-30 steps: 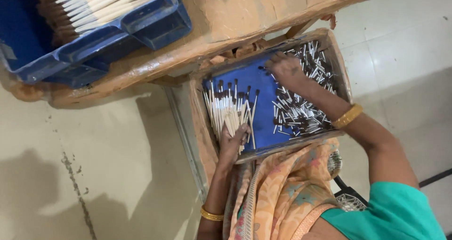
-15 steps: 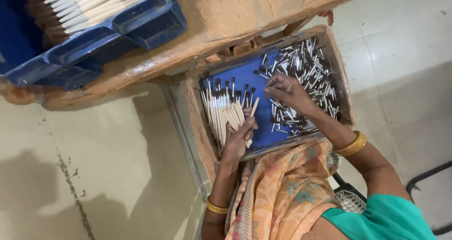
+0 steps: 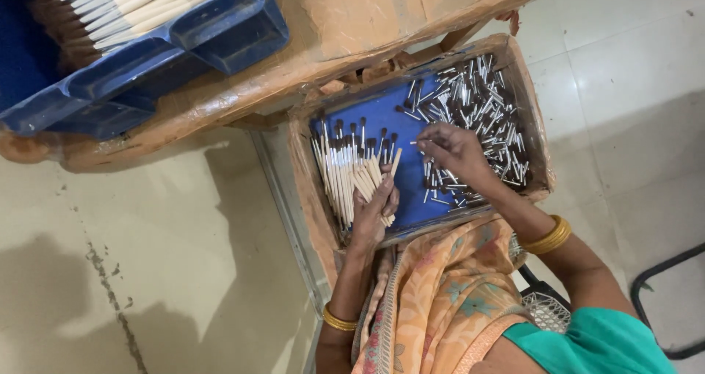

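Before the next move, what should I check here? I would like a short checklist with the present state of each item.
1. Left hand grips the bundle of pale sticks: ok.
2. Sticks in the bundle point one way, dark tips away from the person: ok.
3. Right hand is over the blue-lined box, beside the pile of small metal pieces: ok.
4. Right fingertips hold one piece: cannot tell.
5. Metal pieces lie in order: not ok, they lie crisscross.
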